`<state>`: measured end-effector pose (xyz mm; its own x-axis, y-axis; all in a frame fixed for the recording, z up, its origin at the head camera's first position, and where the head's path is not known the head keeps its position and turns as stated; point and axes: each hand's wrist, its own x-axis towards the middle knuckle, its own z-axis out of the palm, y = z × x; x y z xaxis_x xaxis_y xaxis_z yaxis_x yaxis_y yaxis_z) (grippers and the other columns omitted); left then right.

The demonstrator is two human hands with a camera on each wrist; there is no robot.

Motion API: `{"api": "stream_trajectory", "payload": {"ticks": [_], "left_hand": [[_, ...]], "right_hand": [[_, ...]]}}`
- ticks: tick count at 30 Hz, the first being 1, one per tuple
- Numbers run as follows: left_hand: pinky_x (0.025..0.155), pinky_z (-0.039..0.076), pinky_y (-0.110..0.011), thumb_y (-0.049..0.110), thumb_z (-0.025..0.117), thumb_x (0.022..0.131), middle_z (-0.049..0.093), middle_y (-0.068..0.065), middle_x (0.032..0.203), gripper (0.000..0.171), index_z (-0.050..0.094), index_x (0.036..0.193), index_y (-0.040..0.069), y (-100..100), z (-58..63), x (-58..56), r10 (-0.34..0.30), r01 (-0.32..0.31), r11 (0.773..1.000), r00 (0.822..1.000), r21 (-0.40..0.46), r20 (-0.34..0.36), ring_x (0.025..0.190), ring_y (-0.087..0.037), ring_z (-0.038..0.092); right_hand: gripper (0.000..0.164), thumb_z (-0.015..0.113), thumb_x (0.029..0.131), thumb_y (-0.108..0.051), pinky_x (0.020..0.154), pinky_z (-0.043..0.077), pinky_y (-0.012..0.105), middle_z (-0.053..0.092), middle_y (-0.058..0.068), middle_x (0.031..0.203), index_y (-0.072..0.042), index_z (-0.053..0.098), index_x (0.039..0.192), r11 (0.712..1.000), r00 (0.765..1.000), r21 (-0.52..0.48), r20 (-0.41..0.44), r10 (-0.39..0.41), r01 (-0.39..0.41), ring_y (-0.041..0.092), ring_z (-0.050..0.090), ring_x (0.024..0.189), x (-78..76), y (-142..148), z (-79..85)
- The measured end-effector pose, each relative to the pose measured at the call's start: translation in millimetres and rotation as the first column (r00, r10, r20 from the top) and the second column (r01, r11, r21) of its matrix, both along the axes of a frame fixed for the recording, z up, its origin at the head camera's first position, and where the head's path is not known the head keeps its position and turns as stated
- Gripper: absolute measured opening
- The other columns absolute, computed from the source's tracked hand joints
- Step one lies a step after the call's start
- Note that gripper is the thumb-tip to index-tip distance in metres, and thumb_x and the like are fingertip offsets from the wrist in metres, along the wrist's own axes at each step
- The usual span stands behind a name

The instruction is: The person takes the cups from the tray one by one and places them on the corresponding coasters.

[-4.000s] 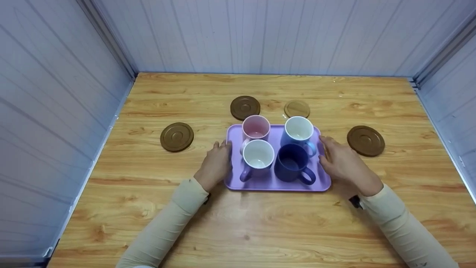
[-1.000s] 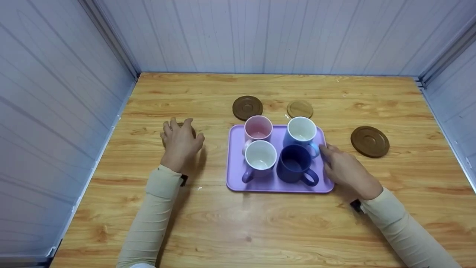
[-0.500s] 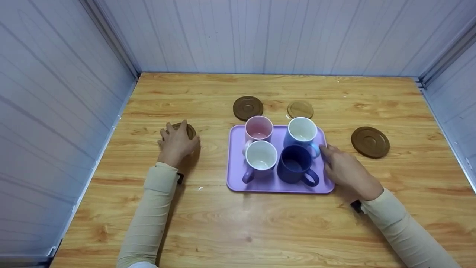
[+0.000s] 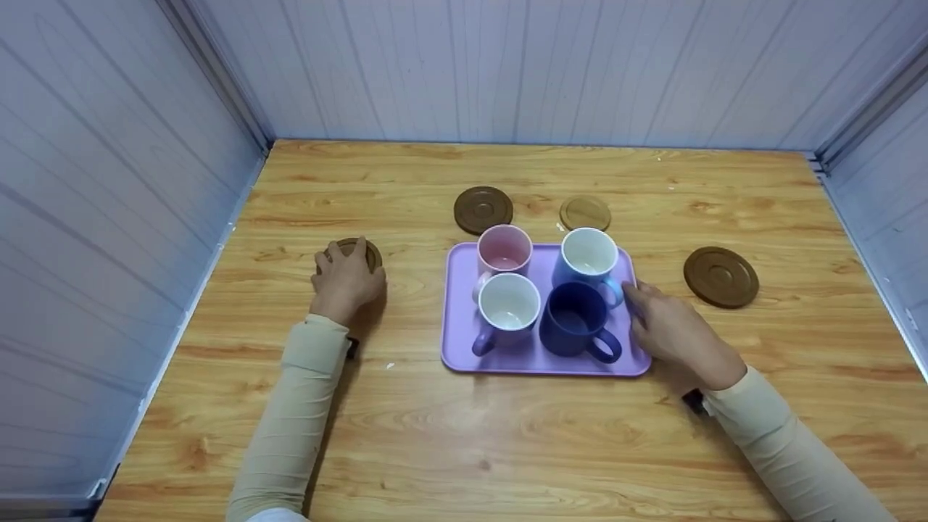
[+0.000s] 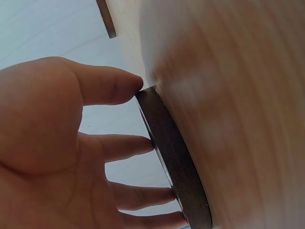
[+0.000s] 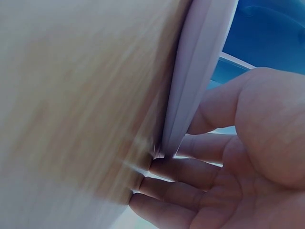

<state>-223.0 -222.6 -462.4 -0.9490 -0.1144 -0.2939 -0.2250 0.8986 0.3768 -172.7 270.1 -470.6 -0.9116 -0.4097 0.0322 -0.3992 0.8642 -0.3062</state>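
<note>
Fingers (image 5: pixel 126 148) of the person's left hand (image 4: pixel 344 285) are spread wide and nearly straight over a dark brown round coaster (image 4: pixel 373 258), thumb tip at its edge and the other tips I can see touching its upper face. With twelve o'clock straight away from the person, the coaster lies under those tips, just past the palm at about one, partly covered by the hand. Well off at three o'clock is a lilac tray (image 4: pixel 458 319), and the right hand (image 4: pixel 678 330) lies along its three o'clock edge, fingers extended and touching the rim. Four mugs crowd the tray: a pink mug (image 4: pixel 504 250) at eleven, a light-blue mug (image 4: pixel 583 257) at one, a navy mug (image 4: pixel 573 335) at five and a white-lined mug (image 4: pixel 509 308) with a purple handle at seven. They stand between the left hand and another brown coaster (image 4: pixel 721 276), which sits near the right hand at its one o'clock. Beyond the tray, on the wooden desk (image 4: pixel 435 435), are a third dark coaster (image 4: pixel 483 210) toward eleven and a smaller pale coaster (image 4: pixel 585 213) toward one.
</note>
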Motion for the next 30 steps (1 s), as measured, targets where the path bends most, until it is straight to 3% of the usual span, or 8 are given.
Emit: {"api": "stream_trajectory", "payload": {"ticks": [11,21,30], "left_hand": [[0.106,0.029,-0.081,0.037,0.043,0.105,0.004,-0.040,0.164,0.072,0.017,0.167,0.011,0.5,-2.9,-1.4,-0.001,0.001,1.000,1.000,-0.010,-0.013,0.147,-0.063,0.006],[0.108,0.025,-0.082,0.037,0.040,0.108,-0.001,-0.040,0.164,0.071,0.011,0.167,0.012,4.5,-3.5,0.2,-0.023,0.024,0.999,0.999,-0.025,0.045,0.148,-0.064,-0.001],[0.109,0.027,-0.080,0.038,0.042,0.108,0.001,-0.040,0.165,0.071,0.013,0.167,0.012,16.4,0.9,-16.2,-0.034,0.035,0.999,0.999,-0.039,0.032,0.149,-0.064,0.001]], "right_hand": [[0.054,0.055,0.096,-0.007,0.097,0.050,0.066,0.054,0.034,0.144,0.009,0.051,0.147,1.000,1.000,0.000,0.016,0.000,0.000,0.053,0.061,0.120,0.6,-0.3,0.1],[0.054,0.054,0.095,-0.007,0.099,0.048,0.067,0.051,0.038,0.143,0.012,0.050,0.146,0.999,1.000,0.038,0.019,0.016,-0.017,0.054,0.055,0.127,0.4,1.4,-1.5],[0.053,0.053,0.097,-0.007,0.104,0.046,0.066,0.050,0.038,0.145,0.011,0.048,0.147,1.000,1.000,0.022,0.021,0.013,-0.014,0.053,0.052,0.131,0.0,1.1,1.7]]}}
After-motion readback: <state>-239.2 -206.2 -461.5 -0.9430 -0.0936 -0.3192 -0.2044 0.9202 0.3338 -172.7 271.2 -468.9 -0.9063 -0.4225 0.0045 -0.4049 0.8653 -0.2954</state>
